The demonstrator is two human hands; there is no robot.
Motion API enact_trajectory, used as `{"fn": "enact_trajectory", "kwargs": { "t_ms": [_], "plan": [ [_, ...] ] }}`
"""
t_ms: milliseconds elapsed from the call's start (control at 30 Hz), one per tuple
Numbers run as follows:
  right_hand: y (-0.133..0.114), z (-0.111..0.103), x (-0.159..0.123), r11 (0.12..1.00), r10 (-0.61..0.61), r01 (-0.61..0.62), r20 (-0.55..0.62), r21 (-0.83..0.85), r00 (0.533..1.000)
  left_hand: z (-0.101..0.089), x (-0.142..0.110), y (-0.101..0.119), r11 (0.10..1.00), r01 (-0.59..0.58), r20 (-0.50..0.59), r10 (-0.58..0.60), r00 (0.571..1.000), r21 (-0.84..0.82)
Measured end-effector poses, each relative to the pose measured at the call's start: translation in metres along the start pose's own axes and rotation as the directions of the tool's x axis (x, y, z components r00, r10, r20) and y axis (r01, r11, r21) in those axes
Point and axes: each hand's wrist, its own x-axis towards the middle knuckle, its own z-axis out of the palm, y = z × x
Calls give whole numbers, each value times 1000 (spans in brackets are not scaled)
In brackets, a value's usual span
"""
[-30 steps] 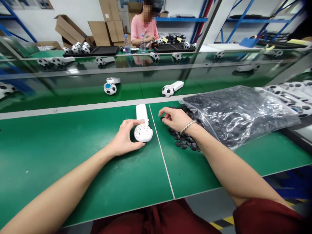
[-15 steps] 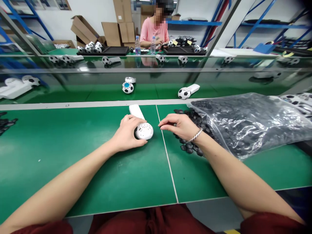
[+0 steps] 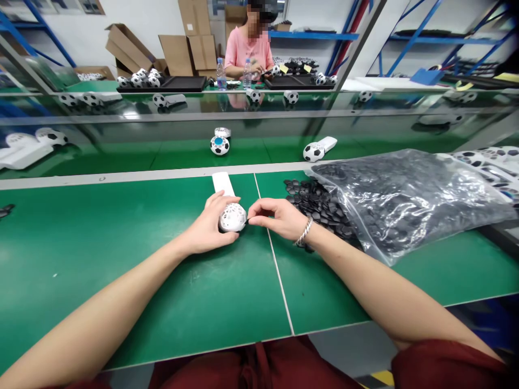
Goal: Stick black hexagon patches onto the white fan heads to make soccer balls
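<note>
A white handheld fan with a round ball-shaped head [image 3: 232, 218] lies on the green table, its flat white handle [image 3: 223, 184] pointing away from me. My left hand [image 3: 211, 224] is wrapped round the left side of the head, thumb in front and fingers behind. At the head's right side, my right hand [image 3: 275, 217] pinches a small black piece [image 3: 247, 220] against or very close to the shell. Most of that piece is hidden by the fingertips. A pile of small black pieces [image 3: 320, 208] spreads just behind my right wrist.
A clear plastic bag [image 3: 409, 200] full of black pieces lies at the right. Beyond the table edge, a green conveyor belt [image 3: 170, 154] carries football-patterned fans [image 3: 314, 152]. Across it, a co-worker in a pink shirt [image 3: 249, 51] handles something near black trays [image 3: 184, 84].
My right hand has moved left from beside the pile to the fan's head, with the black piece in its fingertips. My left hand keeps its hold. Fans on the belt have shifted slightly right.
</note>
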Motion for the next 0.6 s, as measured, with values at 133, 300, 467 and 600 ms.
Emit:
{"fn": "enact_trajectory", "kwargs": {
  "t_ms": [133,300,467,600],
  "plan": [
    [6,9,5,995,44,-40,-45,88,998,2,0,1,1000,1,-8,-2,1000,-2],
    [8,12,7,993,56,-49,-60,112,997,4,1,3,999,9,-32,-10,999,-34],
    [10,12,11,987,61,-51,-64,149,996,7,2,6,998,9,-63,-13,998,-62],
    [13,13,13,987,62,-52,-60,150,996,8,2,8,995,24,-65,-30,997,-92]
  ]
}}
